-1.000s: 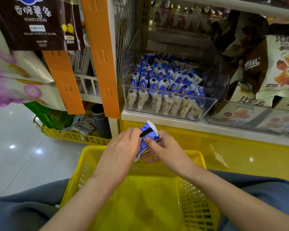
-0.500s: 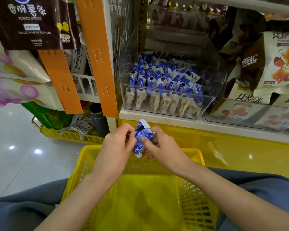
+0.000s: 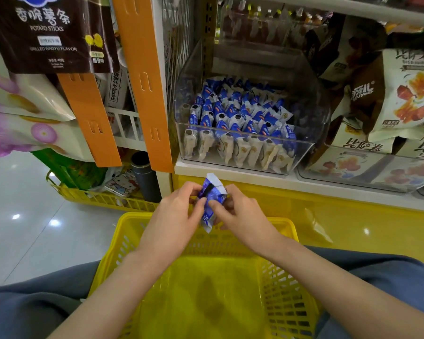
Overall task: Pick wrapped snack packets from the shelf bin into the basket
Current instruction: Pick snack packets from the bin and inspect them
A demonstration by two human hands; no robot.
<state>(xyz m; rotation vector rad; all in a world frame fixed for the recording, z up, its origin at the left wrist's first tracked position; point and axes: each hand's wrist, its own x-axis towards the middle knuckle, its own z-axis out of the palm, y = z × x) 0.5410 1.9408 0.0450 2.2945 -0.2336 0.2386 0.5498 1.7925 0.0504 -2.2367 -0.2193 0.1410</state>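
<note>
Bin top: the clear plastic shelf bin [image 3: 311,99] is open above its low front wall, with room over the blue-and-white wrapped packets [image 3: 240,113].
Bin left: a tall orange slotted strip [image 3: 142,81] stands beside it.
Bin right: large snack bags [image 3: 401,99] crowd its wall.
Basket mouth: the yellow slotted plastic basket [image 3: 130,217] is open on top. The left hand [image 3: 174,216], the right hand [image 3: 240,214] and the held packet [image 3: 212,199] hang over its far rim.

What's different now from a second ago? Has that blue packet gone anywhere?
Very little. The left hand and the right hand both still pinch the blue snack packet; they have only turned it a touch more upright between the fingers. Nothing was let go or newly picked up. The packet stays above the far rim of the yellow basket, and the clear shelf bin looks unchanged.
</note>
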